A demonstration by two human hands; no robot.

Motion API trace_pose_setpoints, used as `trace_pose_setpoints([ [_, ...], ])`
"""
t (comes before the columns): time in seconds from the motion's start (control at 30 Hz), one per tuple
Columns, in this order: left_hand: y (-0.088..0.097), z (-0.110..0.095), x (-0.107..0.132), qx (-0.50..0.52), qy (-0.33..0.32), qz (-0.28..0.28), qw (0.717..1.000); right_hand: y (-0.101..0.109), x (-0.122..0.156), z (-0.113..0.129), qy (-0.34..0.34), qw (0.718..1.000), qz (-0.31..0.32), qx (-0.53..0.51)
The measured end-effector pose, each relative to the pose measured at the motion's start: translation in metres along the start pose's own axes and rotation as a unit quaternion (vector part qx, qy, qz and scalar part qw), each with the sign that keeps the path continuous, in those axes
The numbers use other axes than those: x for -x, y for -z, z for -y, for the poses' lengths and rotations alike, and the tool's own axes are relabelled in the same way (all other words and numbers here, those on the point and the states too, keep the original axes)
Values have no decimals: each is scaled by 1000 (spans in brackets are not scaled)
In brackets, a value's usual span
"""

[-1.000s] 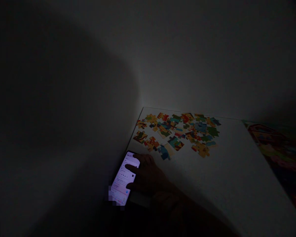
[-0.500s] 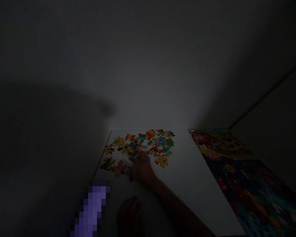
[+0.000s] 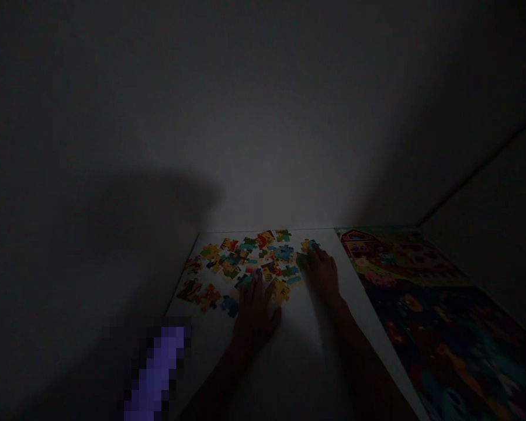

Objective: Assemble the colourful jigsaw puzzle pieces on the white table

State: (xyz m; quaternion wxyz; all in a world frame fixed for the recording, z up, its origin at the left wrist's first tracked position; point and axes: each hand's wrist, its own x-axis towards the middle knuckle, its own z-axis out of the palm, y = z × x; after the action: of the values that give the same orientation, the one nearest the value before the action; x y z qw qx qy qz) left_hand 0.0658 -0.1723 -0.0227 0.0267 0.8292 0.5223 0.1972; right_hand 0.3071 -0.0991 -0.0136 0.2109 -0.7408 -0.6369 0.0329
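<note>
Shifted across since the earlier frame, the right hand now sits at the far right end of the jigsaw pieces, and the left hand has come forward from the near side to the front of the pile. Both lie palm down on a white surface. The left hand is open, its fingers spread, with the fingertips over or touching the pieces at the pile's near edge, and it grips nothing that can be seen. The right hand's fingertips touch a small yellow and blue piece set a little apart from the main spread, but in this dim light I cannot tell whether they are pinching it. The remaining pieces, in yellow, red, teal, blue and green, lie loosely scattered and partly overlapping near the far edge of the white surface. Just beside that surface on the right lies a colourful printed picture with a red barn at its far end. A wall rises behind, and a pixelated purple patch glows at lower left, too blocked out to identify
</note>
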Motion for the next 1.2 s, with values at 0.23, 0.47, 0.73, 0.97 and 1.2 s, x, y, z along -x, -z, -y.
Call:
trace_pose_setpoints([
  [0.23,-3,-2,-1,-41,48,-71,995,10,81,-20,25,994,-93,59],
  [0.47,0,1,-3,3,77,-146,986,34,200,-4,45,989,-130,58],
  [0.73,14,-7,47,95,-119,-84,985,60,237,14,122,992,-32,-23],
  [0.97,33,-24,80,101,-142,-15,985,55,243,14,124,979,-108,-119],
  [1.2,33,-24,77,97,-119,-4,988,48,241,25,73,984,-138,-87],
])
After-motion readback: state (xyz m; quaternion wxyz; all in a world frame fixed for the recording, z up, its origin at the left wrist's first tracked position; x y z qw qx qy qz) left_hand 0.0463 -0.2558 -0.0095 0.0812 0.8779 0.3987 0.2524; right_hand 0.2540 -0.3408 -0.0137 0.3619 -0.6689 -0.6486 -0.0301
